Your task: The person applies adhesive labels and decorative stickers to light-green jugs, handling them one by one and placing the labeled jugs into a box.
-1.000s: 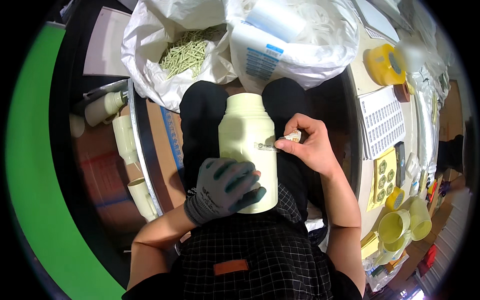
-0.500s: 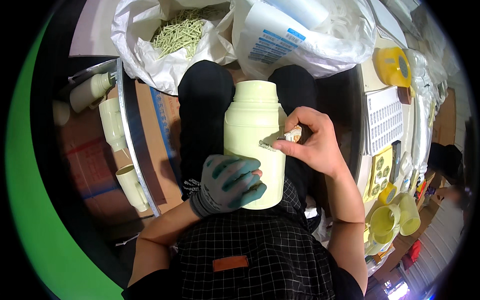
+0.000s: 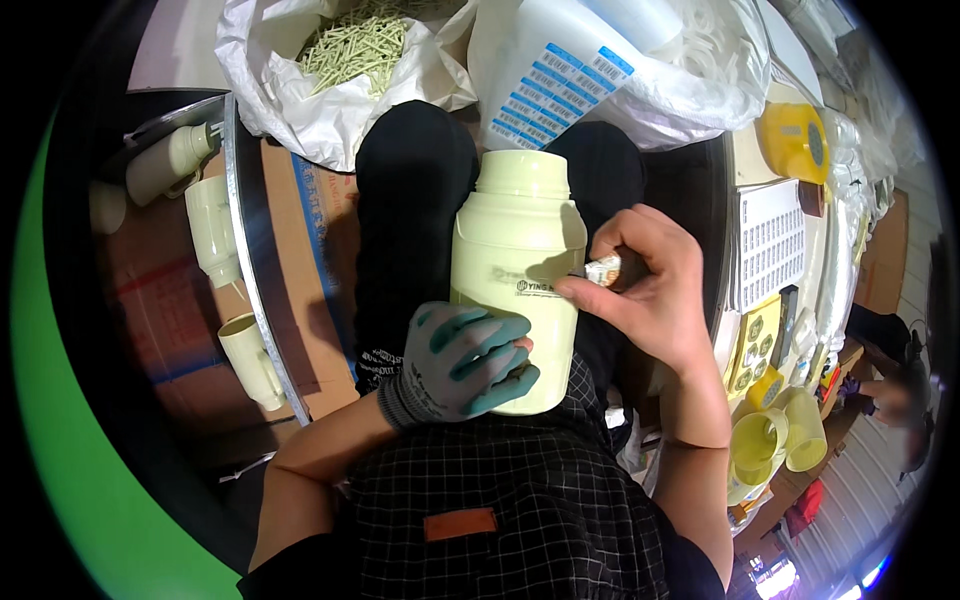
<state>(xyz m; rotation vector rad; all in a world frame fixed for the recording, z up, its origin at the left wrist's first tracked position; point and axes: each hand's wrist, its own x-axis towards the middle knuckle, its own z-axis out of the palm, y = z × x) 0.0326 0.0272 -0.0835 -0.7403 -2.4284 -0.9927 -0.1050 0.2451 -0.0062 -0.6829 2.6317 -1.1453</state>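
A seated person is holding a pale yellow-green flask body [image 3: 515, 280] upright on the lap, at the centre of the frame, between black-clad knees. The left hand [image 3: 462, 362], in a grey and teal work glove, is clamped around the flask's lower part from the left, steadying it. The right hand [image 3: 645, 290], bare, is pressing its fingertips against the flask's right side at mid-height, beside a dark printed mark, while pinching a small whitish object [image 3: 610, 270]; what that object is cannot be told.

As to progress, the flask appears whole and its printed mark is already on it; the right hand's work is judged to be under way at that mark and not yet finished. Whether anything has been applied or removed there cannot be told.

A white sack of thin pale sticks [image 3: 340, 60] is lying open at upper left. Several more pale flask bodies [image 3: 215, 235] are lying at left, below a round metal rim [image 3: 250, 260]. At right, a worktop [image 3: 745, 160] is carrying a sheet of labels [image 3: 770, 250], with yellow cups [image 3: 775, 445] at lower right.
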